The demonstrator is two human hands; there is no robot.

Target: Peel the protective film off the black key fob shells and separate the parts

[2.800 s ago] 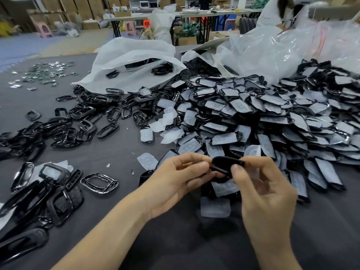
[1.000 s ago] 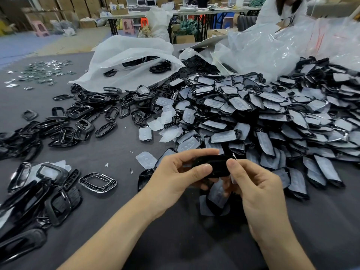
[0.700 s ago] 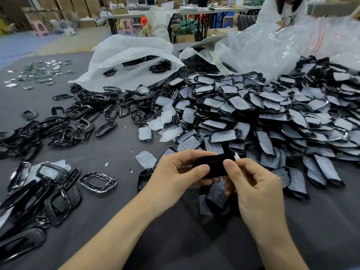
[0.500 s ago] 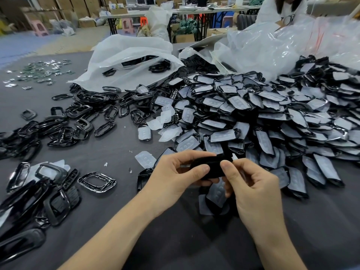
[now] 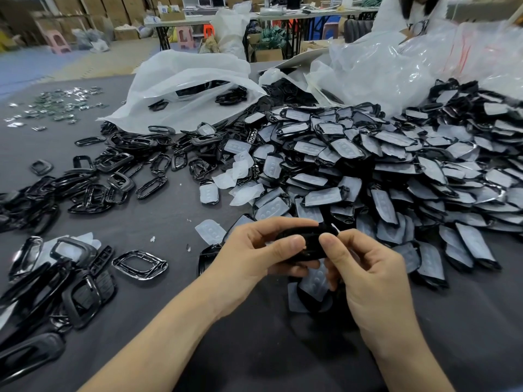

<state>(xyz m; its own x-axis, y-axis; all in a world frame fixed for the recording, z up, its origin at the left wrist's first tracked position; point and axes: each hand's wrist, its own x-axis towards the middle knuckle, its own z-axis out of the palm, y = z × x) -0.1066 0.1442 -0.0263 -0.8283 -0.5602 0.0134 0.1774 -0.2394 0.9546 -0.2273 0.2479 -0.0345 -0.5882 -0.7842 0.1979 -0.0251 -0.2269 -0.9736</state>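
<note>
A workshop table covered in dark grey cloth (image 5: pixel 175 222) fills the view, with stacked cardboard boxes and further tables behind it.

Just above the cloth at the near middle, both hands hold one glossy black plastic key fob shell (image 5: pixel 310 241). It is oblong with rounded ends and lies roughly level. A small white sliver of film (image 5: pixel 334 228) sticks up at its right end. The left hand (image 5: pixel 252 257) grips the shell's left part, with the thumb on the near face and the forefinger arched over the far edge. The right hand (image 5: pixel 370 275) pinches the right end, its thumb tip pressed to the shell and its other fingers curled underneath.

Directly beneath the hands, translucent dimpled film pieces (image 5: pixel 312 281) lie on the cloth. To the right and beyond rises a large heap of black shells still faced with pale film (image 5: pixel 382 171). To the left lie scattered open black frames (image 5: pixel 113 176), and nearer is a chrome-edged frame (image 5: pixel 140 264) lying flat. A white plastic bag (image 5: pixel 184 77) sits behind the frames, and crumpled clear plastic bags (image 5: pixel 396 66) sit behind the heap. Small shiny metal pieces (image 5: pixel 56 104) are spread at the far left corner.
</note>
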